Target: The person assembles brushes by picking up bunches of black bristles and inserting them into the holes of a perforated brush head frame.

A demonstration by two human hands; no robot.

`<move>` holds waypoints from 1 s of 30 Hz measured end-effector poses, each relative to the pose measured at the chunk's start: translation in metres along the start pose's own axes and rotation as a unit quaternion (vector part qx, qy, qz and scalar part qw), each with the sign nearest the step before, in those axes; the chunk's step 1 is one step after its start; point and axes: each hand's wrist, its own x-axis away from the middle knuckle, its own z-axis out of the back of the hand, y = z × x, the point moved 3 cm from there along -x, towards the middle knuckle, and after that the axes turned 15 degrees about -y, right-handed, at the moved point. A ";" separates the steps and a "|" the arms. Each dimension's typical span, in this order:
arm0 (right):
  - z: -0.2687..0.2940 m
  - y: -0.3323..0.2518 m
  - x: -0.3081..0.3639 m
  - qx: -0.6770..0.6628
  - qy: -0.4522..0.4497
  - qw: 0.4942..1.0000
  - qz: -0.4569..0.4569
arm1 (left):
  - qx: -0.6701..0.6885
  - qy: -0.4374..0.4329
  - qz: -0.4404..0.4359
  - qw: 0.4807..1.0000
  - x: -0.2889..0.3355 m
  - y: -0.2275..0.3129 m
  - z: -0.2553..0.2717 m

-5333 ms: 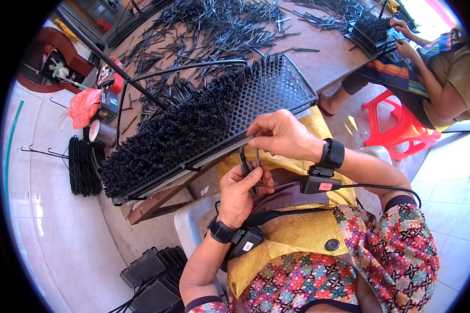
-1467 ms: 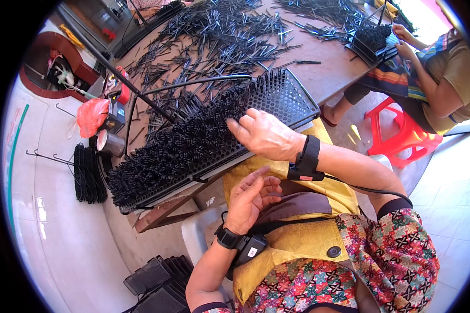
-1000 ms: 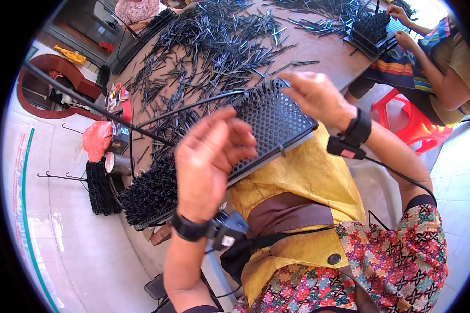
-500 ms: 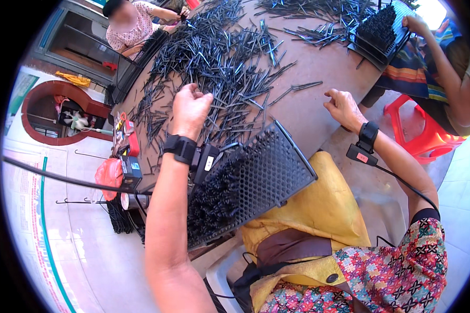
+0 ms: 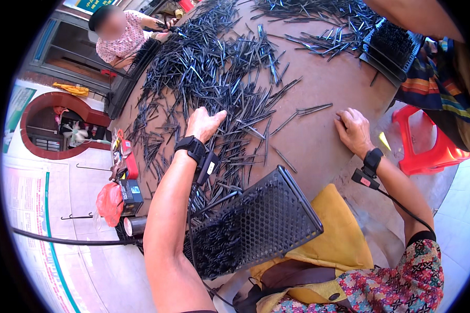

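Observation:
Over the heap of thin black sticks [image 5: 224,68], my left hand [image 5: 204,124] is closed with its thumb pointing right. Its fingertips are hidden, so whatever they hold does not show. My right hand [image 5: 353,133] is by the table's right edge, fingers loosely bent and apart, with nothing visible in them. Between my forearms a black perforated tray [image 5: 277,208] leans from my lap against the table. Its left part is filled with dark upright pieces; the holes on its right side are bare.
Across the brown table [image 5: 318,135] a person [image 5: 121,39] handles black pieces. At the right, another person's arm [image 5: 418,18] passes above a second filled tray [image 5: 391,44]. A red stool [image 5: 428,151] stands below. Boxes [image 5: 131,195] and a red plastic bag [image 5: 109,204] line the left edge.
The view has shifted, so the table appears lower. My tray lies at a different tilt. The right-hand co-worker's arm has swung up over the far sticks. My hands stay near the same spots.

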 end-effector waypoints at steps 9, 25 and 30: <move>0.005 -0.007 0.000 0.018 -0.007 1.000 0.003 | 0.019 -0.039 0.083 0.996 -0.040 0.003 -0.018; 0.002 -0.003 0.000 -0.004 -0.003 1.000 0.003 | 0.068 -0.107 -0.118 0.985 -0.008 -0.004 -0.051; 0.002 -0.003 0.001 -0.003 0.001 1.000 -0.003 | -0.061 -0.200 -0.095 0.973 0.025 0.032 -0.040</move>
